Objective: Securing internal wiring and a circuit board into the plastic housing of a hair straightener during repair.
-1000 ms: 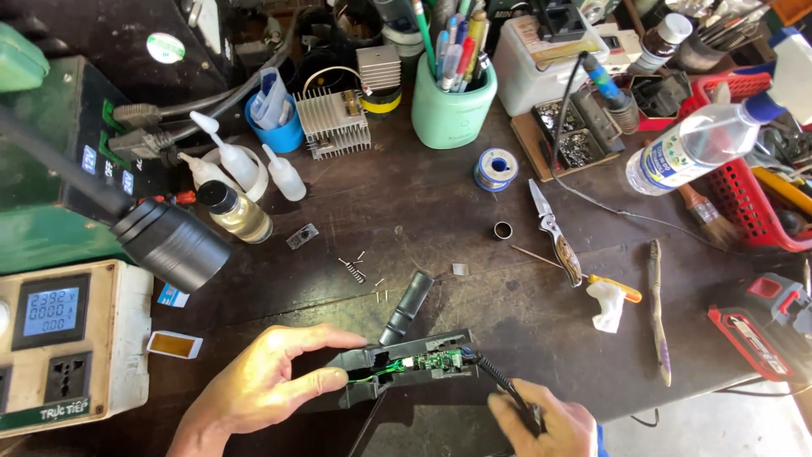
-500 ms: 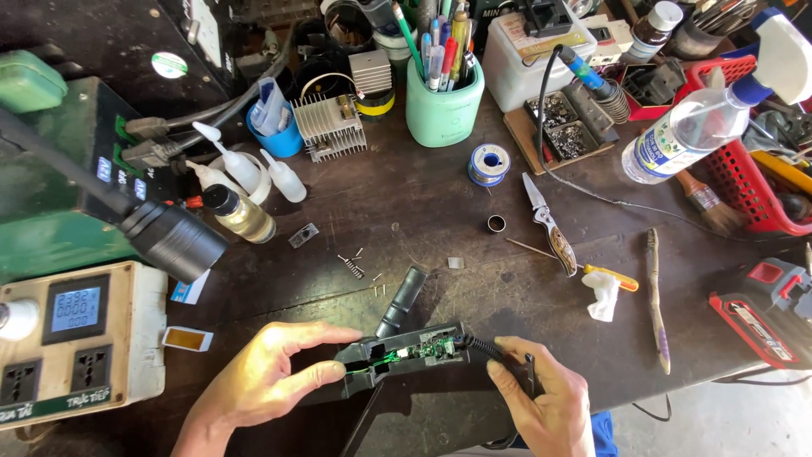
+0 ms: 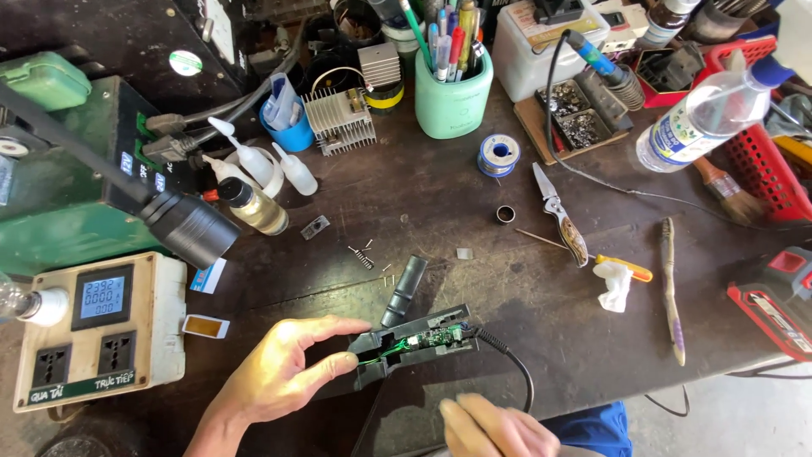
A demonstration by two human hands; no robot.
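Two hands work at six o'clock: left hand (image 3: 271, 377) fingers pinch the opened black device (image 3: 414, 343); right hand (image 3: 495, 427) grip unclear.

At the left edge of the desk (image 3: 440, 211) stands a beige meter box (image 3: 100, 330) with a small rectangular screen (image 3: 101, 297), blue-grey with light digits, in a black frame; under it runs a green label strip (image 3: 80, 388). Beside the box lies a small white card with an amber window (image 3: 205, 326). A round white-green sticker (image 3: 185, 62) sits on the dark case at top. The clear plastic bottle (image 3: 710, 110) at right carries a white and blue label (image 3: 672, 140).
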